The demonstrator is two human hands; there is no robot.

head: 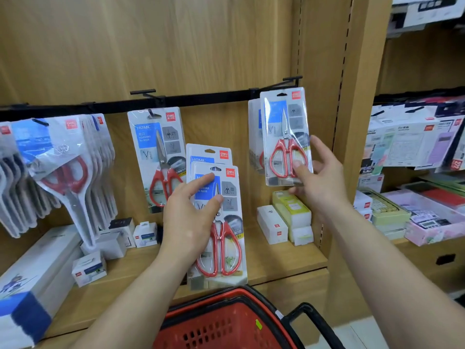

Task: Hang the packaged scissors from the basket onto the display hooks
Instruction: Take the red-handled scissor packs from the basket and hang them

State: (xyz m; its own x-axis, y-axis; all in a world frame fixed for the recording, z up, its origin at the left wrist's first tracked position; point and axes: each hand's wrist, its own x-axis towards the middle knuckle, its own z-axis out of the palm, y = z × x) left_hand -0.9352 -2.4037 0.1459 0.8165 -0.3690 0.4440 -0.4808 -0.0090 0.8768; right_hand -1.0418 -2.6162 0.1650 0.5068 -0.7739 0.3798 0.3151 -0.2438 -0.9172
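My right hand pinched the lower edge of a scissors pack, its hang slot just under the tip of the right-hand hook. I judged it needed lifting level, then sliding straight on. My left hand gripped two more packs above the red basket.

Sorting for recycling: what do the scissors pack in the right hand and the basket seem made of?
Scissors pack in the right hand: apparently clear glossy plastic blister, given the glare, over printed card; shiny metal blades, red handles, probably plastic. Basket: red plastic, judging by its moulded perforated wall.
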